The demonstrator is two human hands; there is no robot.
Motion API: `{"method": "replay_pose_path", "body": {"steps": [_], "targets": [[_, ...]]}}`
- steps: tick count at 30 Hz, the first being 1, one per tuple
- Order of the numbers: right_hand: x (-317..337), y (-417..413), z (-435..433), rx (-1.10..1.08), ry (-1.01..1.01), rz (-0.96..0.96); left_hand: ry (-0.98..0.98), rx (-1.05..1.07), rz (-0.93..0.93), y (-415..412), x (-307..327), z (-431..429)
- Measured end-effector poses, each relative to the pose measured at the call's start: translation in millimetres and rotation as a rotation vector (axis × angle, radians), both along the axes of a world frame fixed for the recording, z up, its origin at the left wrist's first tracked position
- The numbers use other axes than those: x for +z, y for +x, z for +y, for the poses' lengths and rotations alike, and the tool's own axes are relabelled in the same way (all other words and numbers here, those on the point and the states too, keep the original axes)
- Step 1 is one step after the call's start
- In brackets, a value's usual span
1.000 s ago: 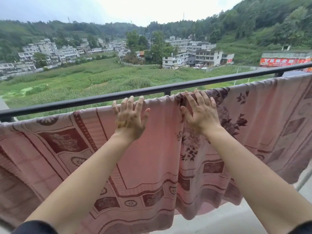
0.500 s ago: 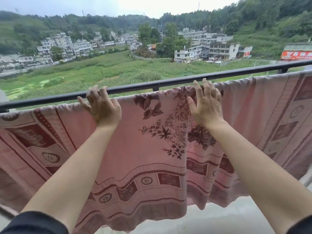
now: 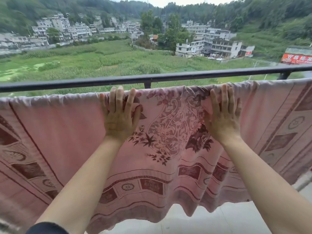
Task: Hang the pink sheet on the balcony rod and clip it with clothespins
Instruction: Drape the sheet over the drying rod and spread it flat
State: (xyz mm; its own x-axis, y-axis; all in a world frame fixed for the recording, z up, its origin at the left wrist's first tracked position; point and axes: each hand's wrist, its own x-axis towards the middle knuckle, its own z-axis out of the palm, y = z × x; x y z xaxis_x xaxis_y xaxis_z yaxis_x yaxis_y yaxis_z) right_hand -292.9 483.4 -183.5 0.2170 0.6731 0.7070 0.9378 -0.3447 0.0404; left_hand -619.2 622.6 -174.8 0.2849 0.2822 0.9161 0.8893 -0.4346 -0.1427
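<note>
The pink sheet [image 3: 168, 149], printed with dark red flowers and borders, hangs draped over a rod that it hides; its fold runs across the whole view just below the black balcony rail [image 3: 168, 77]. My left hand [image 3: 119, 115] lies flat on the sheet near the fold, left of the floral centre, fingers straight. My right hand [image 3: 222, 115] lies flat on the sheet right of the floral centre, fingers straight and reaching the fold. No clothespins are in view.
Beyond the black rail are green fields, white buildings and wooded hills. The pale balcony floor [image 3: 219, 220] shows below the sheet's hem at the lower right. A rail post [image 3: 147, 84] stands behind the fold between my hands.
Both hands have spread farther apart along the fold and flattened on the sheet. The floral centre now lies between them, and the sheet looks smoother along the top.
</note>
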Motion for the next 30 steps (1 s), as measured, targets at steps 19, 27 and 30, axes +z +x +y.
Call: {"method": "replay_pose_path", "body": {"steps": [19, 27, 30], "targets": [[48.1, 145.8, -103.9, 0.148, 0.031, 0.314, -0.55, 0.089, -0.146, 164.8, 45.3, -119.1], [66.6, 266.2, -111.0, 0.051, -0.05, 0.334, -0.475, -0.169, 0.067, 331.1, 66.4, -141.5], [67.4, 317.3, -107.7, 0.023, -0.138, 0.266, -0.452, -0.204, 0.15, 396.1, 67.0, -145.5]]}}
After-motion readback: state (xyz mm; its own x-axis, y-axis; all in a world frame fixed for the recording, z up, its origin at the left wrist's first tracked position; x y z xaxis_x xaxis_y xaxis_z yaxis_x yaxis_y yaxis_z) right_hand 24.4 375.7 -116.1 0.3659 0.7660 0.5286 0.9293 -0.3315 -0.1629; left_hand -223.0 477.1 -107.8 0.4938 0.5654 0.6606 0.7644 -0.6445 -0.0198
